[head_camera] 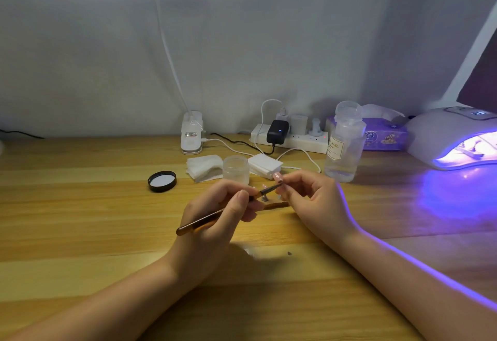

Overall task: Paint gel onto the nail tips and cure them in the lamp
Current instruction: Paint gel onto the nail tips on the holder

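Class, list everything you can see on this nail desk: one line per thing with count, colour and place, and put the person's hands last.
brush: one, brown handle, in left hand
nail tip: one, pink, pinched by right hand
jar: one, clear, open, centre
lid: one, black, left of jar
wipes: two white stacks, flanking jar
bottle: one, clear, right of centre
curing lamp: one, white, glowing violet, far right
tissue pack: one, purple, back right
power strip: one, white, back
table: one, wooden
left hand: holds brush
right hand: holds nail tip
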A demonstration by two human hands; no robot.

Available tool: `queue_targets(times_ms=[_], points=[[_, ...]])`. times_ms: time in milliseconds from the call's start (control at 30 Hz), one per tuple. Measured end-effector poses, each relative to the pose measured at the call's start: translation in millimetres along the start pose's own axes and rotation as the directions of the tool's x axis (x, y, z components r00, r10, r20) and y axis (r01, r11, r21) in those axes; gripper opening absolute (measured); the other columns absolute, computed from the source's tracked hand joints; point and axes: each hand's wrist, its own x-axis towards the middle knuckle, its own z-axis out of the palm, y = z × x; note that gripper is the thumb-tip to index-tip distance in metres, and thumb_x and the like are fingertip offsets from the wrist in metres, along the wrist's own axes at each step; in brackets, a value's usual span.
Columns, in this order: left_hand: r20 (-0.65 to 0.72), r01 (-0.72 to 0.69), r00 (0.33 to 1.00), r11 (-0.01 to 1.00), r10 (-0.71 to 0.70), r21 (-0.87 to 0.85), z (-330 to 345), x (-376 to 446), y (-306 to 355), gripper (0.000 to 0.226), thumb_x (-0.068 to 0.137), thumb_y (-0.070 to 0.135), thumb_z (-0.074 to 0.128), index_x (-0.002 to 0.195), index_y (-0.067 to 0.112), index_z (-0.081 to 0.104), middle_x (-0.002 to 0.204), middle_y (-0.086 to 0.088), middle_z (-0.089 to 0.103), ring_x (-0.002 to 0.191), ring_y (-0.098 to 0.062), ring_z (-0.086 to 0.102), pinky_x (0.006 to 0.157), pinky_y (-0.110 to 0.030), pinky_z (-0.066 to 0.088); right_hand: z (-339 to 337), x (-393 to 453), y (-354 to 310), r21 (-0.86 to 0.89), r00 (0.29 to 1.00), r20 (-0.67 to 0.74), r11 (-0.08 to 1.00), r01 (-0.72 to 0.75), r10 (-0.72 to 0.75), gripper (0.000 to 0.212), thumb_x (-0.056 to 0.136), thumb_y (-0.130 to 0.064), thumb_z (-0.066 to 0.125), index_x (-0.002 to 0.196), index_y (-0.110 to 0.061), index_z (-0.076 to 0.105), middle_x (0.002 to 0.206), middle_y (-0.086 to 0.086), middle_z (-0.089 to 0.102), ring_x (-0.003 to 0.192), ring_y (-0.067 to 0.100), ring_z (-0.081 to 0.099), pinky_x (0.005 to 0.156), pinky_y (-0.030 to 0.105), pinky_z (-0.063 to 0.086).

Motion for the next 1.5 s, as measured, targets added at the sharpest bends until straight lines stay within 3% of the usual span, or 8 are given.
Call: queue_targets(times_ms=[200, 467, 700, 967, 1133, 1233, 1333, 1500], points=[[-0.014, -0.014, 1.0, 1.0, 0.014, 0.0, -1.4, 0.9, -0.5, 0.026, 0.092, 0.027, 0.053, 0.101, 0.006, 0.066, 0.091, -0.013, 0.073, 0.082, -0.026, 0.071, 0.073, -0.035, 0.058, -0.1, -0.2, -1.1, -0.005, 1.0, 0.006, 1.0, -0.001, 0.001, 0.012, 0.087, -0.01, 0.067, 0.091, -0.02, 0.072, 0.072, 0.0, 0.067, 0.066, 0.015, 0.059, 0.058, 0.021, 0.049], [-0.047, -0.003, 0.999, 0.997, 0.006, 0.075, -3.6, 3.9, -3.9, 0.027, 0.091, 0.031, 0.053, 0.105, 0.011, 0.066, 0.095, -0.009, 0.072, 0.086, -0.023, 0.071, 0.072, -0.03, 0.057, -0.2, -0.6, -3.7, 0.005, 1.0, 0.012, 1.0, 0.004, -0.004, 0.006, 0.087, -0.015, 0.068, 0.091, -0.017, 0.072, 0.074, 0.001, 0.068, 0.07, 0.019, 0.06, 0.062, 0.032, 0.051], [-0.036, -0.007, 0.999, 0.997, 0.01, 0.071, -1.9, 2.8, -1.5, 0.03, 0.088, 0.031, 0.057, 0.107, 0.01, 0.066, 0.1, -0.004, 0.073, 0.092, -0.018, 0.071, 0.078, -0.028, 0.057, -0.2, -0.3, -5.7, -0.035, 1.0, 0.021, 0.999, 0.015, -0.014, 0.013, 0.086, -0.01, 0.069, 0.096, -0.017, 0.073, 0.08, -0.007, 0.069, 0.073, 0.003, 0.062, 0.065, 0.015, 0.049], [-0.014, 0.016, 1.0, 0.999, -0.015, 0.031, -2.1, 1.1, -0.5, 0.029, 0.087, 0.03, 0.057, 0.105, 0.011, 0.07, 0.096, -0.007, 0.074, 0.093, -0.021, 0.071, 0.078, -0.027, 0.056, -0.2, -0.2, -5.3, -0.08, 1.0, 0.002, 0.996, 0.03, -0.03, 0.017, 0.085, -0.009, 0.069, 0.094, -0.022, 0.071, 0.082, -0.01, 0.069, 0.078, 0.002, 0.063, 0.068, 0.013, 0.05], [-0.016, -0.009, 1.0, 1.0, 0.01, 0.017, -2.6, 0.5, -0.7, 0.025, 0.087, 0.027, 0.057, 0.098, 0.009, 0.07, 0.09, -0.014, 0.072, 0.085, -0.028, 0.07, 0.075, -0.038, 0.057, 0.6, 0.3, -4.5, -0.092, 0.999, -0.003, 0.995, 0.036, -0.037, 0.018, 0.085, -0.008, 0.069, 0.095, -0.022, 0.071, 0.081, -0.013, 0.069, 0.077, -0.001, 0.063, 0.067, 0.01, 0.047], [-0.02, -0.022, 1.0, 0.999, 0.023, 0.036, -3.0, -0.1, -1.3, 0.026, 0.087, 0.027, 0.055, 0.096, 0.007, 0.068, 0.089, -0.014, 0.071, 0.082, -0.025, 0.069, 0.072, -0.036, 0.057, 1.0, 0.2, -4.6, -0.091, 0.999, -0.002, 0.995, 0.044, -0.045, 0.02, 0.085, -0.009, 0.069, 0.095, -0.026, 0.07, 0.082, -0.015, 0.069, 0.078, -0.001, 0.063, 0.067, 0.009, 0.047], [-0.021, -0.056, 0.998, 0.993, 0.058, 0.1, -3.4, 0.0, -1.8, 0.024, 0.089, 0.027, 0.054, 0.099, 0.009, 0.067, 0.09, -0.006, 0.072, 0.085, -0.02, 0.071, 0.074, -0.033, 0.058, 1.0, 0.4, -4.2, -0.101, 0.999, -0.013, 0.994, 0.042, -0.044, 0.017, 0.084, -0.009, 0.07, 0.094, -0.023, 0.072, 0.081, -0.014, 0.069, 0.076, -0.002, 0.062, 0.066, 0.009, 0.046], [-0.028, -0.116, 0.992, 0.96, 0.127, 0.253, -1.0, 1.8, -0.7, 0.019, 0.092, 0.03, 0.053, 0.104, 0.022, 0.065, 0.094, 0.007, 0.071, 0.091, -0.019, 0.07, 0.076, -0.049, 0.057, 1.3, -0.3, -5.3, -0.128, 0.997, 0.001, 0.989, 0.075, -0.076, 0.018, 0.083, -0.009, 0.071, 0.097, -0.021, 0.071, 0.085, -0.012, 0.069, 0.079, 0.0, 0.062, 0.068, 0.009, 0.047]])
